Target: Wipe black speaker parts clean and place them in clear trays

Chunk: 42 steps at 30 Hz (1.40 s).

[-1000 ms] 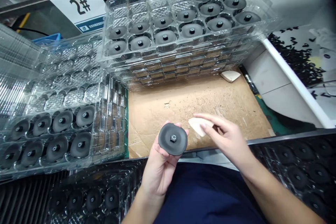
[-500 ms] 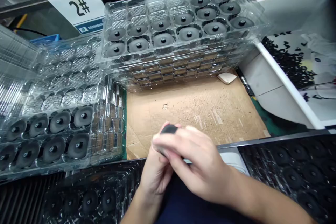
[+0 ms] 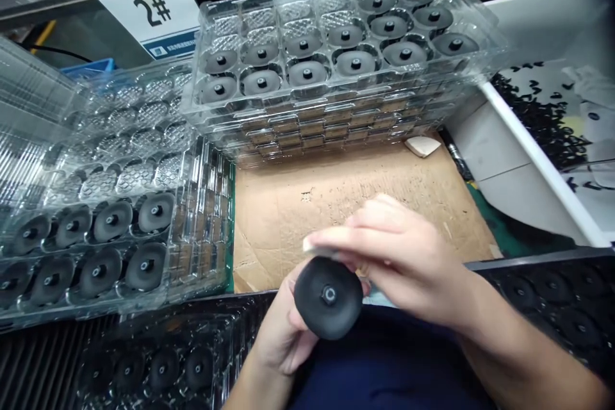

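My left hand point(image 3: 283, 330) is closed round the edge of a black, rounded disc point(image 3: 314, 317) with a small hollow hub in its centre. The hub side faces me. Over the disc's upper rim, my right hand point(image 3: 398, 256) has its index finger stretched across and the other fingers curled. Under that index finger lies a blurred greyish sliver that I cannot make out. The right thumb is partly hidden behind the disc. Similar discs sit in a clear tray point(image 3: 283, 99) at the back and in another clear tray point(image 3: 168, 282) on the left.
Both clear trays top stacks. Cardboard point(image 3: 288, 205) covers the bench between them. A white bin point(image 3: 542, 170) at the right holds many small black pieces point(image 3: 548, 122). Dark trays with discs lie at the lower left point(image 3: 221, 346) and lower right. A pale wedge point(image 3: 423, 145) rests on the cardboard.
The disc has turned so its hub side faces me and has come lower. My right hand has shifted right and loosened from around it; my left hand keeps hold.
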### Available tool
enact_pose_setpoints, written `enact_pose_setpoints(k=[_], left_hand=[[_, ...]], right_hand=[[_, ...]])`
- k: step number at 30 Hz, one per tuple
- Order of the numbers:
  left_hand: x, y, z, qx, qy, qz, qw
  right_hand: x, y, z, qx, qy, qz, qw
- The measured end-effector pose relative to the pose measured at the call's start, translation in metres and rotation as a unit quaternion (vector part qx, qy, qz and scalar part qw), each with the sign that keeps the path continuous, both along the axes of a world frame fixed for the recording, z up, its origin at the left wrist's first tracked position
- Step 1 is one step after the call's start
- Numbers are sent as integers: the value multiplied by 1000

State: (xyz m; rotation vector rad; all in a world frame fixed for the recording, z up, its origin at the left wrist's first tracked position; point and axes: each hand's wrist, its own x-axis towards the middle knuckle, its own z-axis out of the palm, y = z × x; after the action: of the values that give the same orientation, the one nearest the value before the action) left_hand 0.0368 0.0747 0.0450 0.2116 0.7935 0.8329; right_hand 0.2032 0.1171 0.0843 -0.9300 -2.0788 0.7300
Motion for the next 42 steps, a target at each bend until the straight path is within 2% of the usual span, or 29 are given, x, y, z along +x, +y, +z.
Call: enact_pose_setpoints(k=[3, 5, 8, 10, 12, 14, 16, 18, 20, 22, 24, 27, 29, 31, 33, 36, 39, 42], left_hand=[[-2, 1, 4, 10, -59, -14, 998], [-3, 1, 0, 31, -71, -2, 997], [-6, -1, -11, 61, -64, 21, 996], [-7, -2, -18, 75, -43, 43, 995], [-7, -2, -21, 77, -6, 68, 995], [-5, -2, -20, 84, 34, 99, 991], [-2, -1, -17, 103, 69, 135, 983], [0, 0, -16, 124, 103, 167, 973], [0, 0, -16, 143, 136, 190, 962], [-2, 1, -18, 160, 154, 200, 954], [-2, 1, -18, 176, 154, 201, 951], [3, 2, -13, 196, 142, 198, 950], [7, 4, -9, 204, 129, 200, 950], [8, 6, -6, 202, 112, 202, 952], [5, 9, -7, 197, 97, 202, 954], [3, 11, -9, 193, 77, 199, 958], [7, 9, -9, 189, 68, 188, 961], [12, 5, -6, 157, 109, 166, 968]], right_hand=[[6, -14, -28, -113, 67, -155, 979], [10, -27, -57, -204, 72, -215, 952], [14, -40, -100, -276, 28, -226, 934], [17, -42, -113, -286, 17, -213, 934], [16, -39, -105, -287, 18, -215, 933], [7, -34, -80, -264, 38, -246, 932], [-8, -30, -48, -198, 77, -276, 937], [-24, -29, -22, -104, 103, -237, 960], [-33, -32, -10, -78, 88, -179, 977], [-33, -35, -7, -121, 48, -145, 981], [-28, -36, -6, -154, 28, -156, 975], [-28, -35, -2, -82, 74, -187, 976], [-31, -34, -2, -57, 115, -171, 977], [-29, -36, -9, -103, 130, -144, 976], [-20, -38, -23, -177, 130, -150, 964], [-1, -39, -41, -226, 132, -229, 937], [3, -38, -34, -173, 127, -288, 933], [-15, -33, -11, -42, 121, -235, 963]])
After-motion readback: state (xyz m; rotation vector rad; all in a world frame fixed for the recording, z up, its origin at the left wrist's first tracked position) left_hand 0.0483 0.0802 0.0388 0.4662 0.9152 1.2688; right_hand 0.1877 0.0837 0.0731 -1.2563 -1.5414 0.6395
